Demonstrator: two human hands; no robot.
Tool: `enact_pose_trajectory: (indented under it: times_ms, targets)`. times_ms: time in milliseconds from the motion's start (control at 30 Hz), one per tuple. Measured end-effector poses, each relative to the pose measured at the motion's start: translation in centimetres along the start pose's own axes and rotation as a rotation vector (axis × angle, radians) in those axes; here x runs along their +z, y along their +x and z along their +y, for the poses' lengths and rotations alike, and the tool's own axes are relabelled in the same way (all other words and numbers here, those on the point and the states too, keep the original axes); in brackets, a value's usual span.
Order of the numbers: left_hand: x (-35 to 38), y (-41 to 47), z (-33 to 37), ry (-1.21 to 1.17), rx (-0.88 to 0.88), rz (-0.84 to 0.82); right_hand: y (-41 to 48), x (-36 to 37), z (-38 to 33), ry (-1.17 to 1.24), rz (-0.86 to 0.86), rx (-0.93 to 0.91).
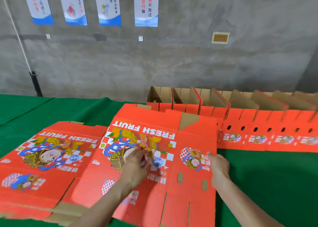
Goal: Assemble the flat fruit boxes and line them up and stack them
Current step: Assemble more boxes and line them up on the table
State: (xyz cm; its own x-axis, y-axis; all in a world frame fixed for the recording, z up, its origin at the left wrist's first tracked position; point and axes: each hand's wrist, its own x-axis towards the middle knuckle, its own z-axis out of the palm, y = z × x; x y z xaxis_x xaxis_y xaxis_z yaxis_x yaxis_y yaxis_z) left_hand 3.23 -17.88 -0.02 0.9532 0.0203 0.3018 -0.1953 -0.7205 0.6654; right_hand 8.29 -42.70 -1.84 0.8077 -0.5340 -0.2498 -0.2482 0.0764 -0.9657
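Note:
A flat red "FRESH FRUIT" box (160,135) lies unfolded on the green table, printed side up, in the middle of the view. My left hand (136,166) rests on its central picture with the fingers spread. My right hand (218,166) holds the box's right edge, thumb on top of the side panel. A second flat red box (46,158) lies to the left, partly under the first. A row of assembled red boxes (258,123) with open tops runs along the back right.
The green table (275,183) stretches to the right and the far left. A grey concrete wall with several posters (146,6) stands behind the table. A black pole (36,84) with a white rope stands at the left.

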Motion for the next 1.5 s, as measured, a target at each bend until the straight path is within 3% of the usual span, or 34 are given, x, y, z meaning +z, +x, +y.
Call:
enact_pose_trajectory:
  times_ms: [167, 233, 333, 467, 567, 700, 800, 900, 967, 1100, 1233, 1300, 1400, 1500]
  targets:
    - [-1.5, 1.7, 1.4, 0.004, -0.135, 0.313, 0.9, -10.4, -1.8, 0.144, 0.089, -0.196]
    - [-1.8, 2.2, 2.1, -0.141, -0.188, 0.384, 0.8, -13.9, -1.6, 0.173, 0.081, -0.23]
    - [-1.8, 2.9, 3.4, -0.51, -0.236, 0.258, 0.6, -17.8, -1.0, 0.17, 0.063, -0.232]
    - [-1.4, 2.7, 4.6, -0.852, -0.243, -0.002, 0.9, -21.1, -0.3, 0.184, 0.087, -0.194]
    - [-0.6, 1.8, 5.9, -1.049, -0.214, -0.085, 0.8, -22.1, 0.3, 0.067, 0.091, -0.243]
    - [0.0, 0.2, 6.8, -1.06, -0.133, -0.052, -0.3, -21.9, -0.3, -0.214, 0.133, -0.434]
    - [0.3, -1.0, 7.3, -1.048, -0.087, -0.007, -1.9, -20.3, -1.7, -0.373, 0.22, -0.779]
    - [0.3, -1.9, 7.6, -1.071, -0.073, 0.013, -3.4, -18.1, -3.6, -0.451, 0.094, -1.069]
    - [0.1, -2.2, 7.6, -1.06, -0.065, 0.0, -3.8, -16.8, -4.9, -0.469, -0.039, -0.996]
    - [-0.6, -3.1, 8.2, -1.054, -0.025, -0.024, -3.8, -15.8, -7.1, -0.432, -0.221, -0.673]
    - [-1.0, -3.9, 8.4, -1.085, -0.002, 0.005, -4.0, -16.7, -8.2, -0.663, -0.402, -0.571]
    - [-1.2, -4.1, 8.4, -1.105, -0.02, 0.003, -4.7, -16.8, -8.6, -0.639, -0.5, -0.489]
    - [-1.2, -4.0, 7.9, -1.134, -0.069, -0.046, -5.5, -16.8, -9.2, -0.615, -0.492, -0.407]
    - [-1.2, -3.8, 7.6, -1.083, -0.086, -0.105, -5.9, -16.9, -9.4, -0.765, -0.374, -0.499]
